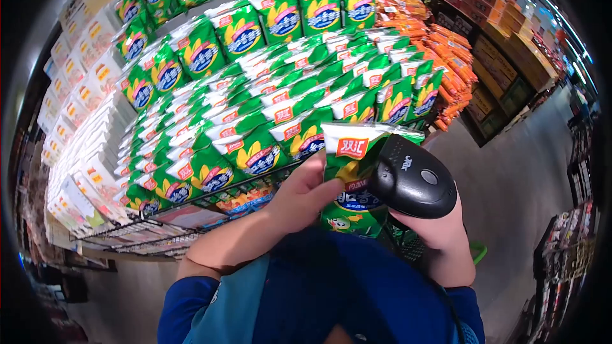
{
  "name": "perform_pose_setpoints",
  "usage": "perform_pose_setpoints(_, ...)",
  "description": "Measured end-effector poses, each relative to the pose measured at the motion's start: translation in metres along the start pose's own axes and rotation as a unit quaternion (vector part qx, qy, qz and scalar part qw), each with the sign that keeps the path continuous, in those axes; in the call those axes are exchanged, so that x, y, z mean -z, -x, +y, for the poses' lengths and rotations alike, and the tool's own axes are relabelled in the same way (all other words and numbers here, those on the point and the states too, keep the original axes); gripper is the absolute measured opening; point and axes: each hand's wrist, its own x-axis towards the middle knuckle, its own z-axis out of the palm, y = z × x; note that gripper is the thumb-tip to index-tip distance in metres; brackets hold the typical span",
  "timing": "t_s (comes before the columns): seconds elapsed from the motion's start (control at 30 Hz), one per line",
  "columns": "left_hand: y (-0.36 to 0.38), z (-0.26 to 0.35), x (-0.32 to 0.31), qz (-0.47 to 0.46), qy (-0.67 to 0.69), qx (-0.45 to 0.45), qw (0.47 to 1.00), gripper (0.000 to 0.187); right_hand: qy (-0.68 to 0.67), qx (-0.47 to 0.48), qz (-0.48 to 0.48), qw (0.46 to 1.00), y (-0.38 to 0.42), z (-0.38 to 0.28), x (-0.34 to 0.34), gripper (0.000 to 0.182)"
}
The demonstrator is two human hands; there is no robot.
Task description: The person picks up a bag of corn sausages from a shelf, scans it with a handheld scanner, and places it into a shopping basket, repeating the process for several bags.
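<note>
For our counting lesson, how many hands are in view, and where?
2: the left hand grips the green packet; the right hand holds the black scanner, which partly hides it. No other hand shows.

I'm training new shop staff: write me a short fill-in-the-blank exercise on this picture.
1. The black scanner is in the ____ hand.
2. The bag in the left hand is white at the top and mostly ____ below.
3. The packets heaped at the picture's right of the displayed bags are ____.

Missing words: right; green; orange.
</note>
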Motion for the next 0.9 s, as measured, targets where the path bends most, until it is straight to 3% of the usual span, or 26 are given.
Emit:
perform_pose_setpoints(0.07,0.009,-0.003,0.001,0.001,0.105,-0.063,0.992,0.037,-0.017,-0.004,-0.010,1.000,0.000,0.001,-0.006,0.060)
perform_pose_setpoints(0.23,0.027,0.006,0.001,0.050,-0.018,-0.139,0.989,0.029,-0.059,0.014,-0.122,0.991,0.002,0.000,-0.011,0.071)
perform_pose_setpoints(0.27,0.034,0.008,0.005,0.058,-0.026,-0.115,0.991,0.028,-0.070,-0.005,-0.146,0.987,0.002,-0.004,-0.013,0.068)
perform_pose_setpoints(0.33,0.038,0.015,-0.001,0.102,-0.015,-0.132,0.986,0.027,-0.102,-0.087,-0.185,0.974,0.001,-0.009,-0.024,0.062)
perform_pose_setpoints(0.4,0.040,0.017,-0.002,0.110,-0.039,-0.169,0.979,0.025,-0.090,-0.109,-0.233,0.962,0.005,0.001,-0.027,0.056)
perform_pose_setpoints(0.47,0.043,0.019,0.002,0.119,-0.086,-0.183,0.972,0.023,0.071,0.106,-0.301,0.945,-0.004,0.016,-0.027,0.046)
perform_pose_setpoints(0.53,0.046,0.019,0.007,0.128,-0.154,-0.173,0.964,0.021,0.079,0.075,-0.312,0.944,-0.001,0.013,-0.023,0.051)
perform_pose_setpoints(0.6,0.048,0.020,0.009,0.140,-0.147,-0.160,0.966,0.012,-0.031,-0.050,-0.263,0.963,0.004,0.005,-0.029,0.053)
perform_pose_setpoints(0.67,0.048,0.022,0.011,0.148,-0.141,-0.146,0.968,0.016,-0.173,-0.169,-0.216,0.946,0.003,0.002,-0.034,0.057)
perform_pose_setpoints(0.7,0.049,0.030,0.007,0.152,-0.142,-0.140,0.968,0.026,-0.207,-0.190,-0.213,0.936,0.001,0.002,-0.036,0.057)
perform_pose_setpoints(0.9,0.045,0.043,0.006,0.169,-0.109,-0.166,0.965,0.033,-0.178,-0.176,-0.257,0.933,-0.006,0.001,-0.051,0.058)
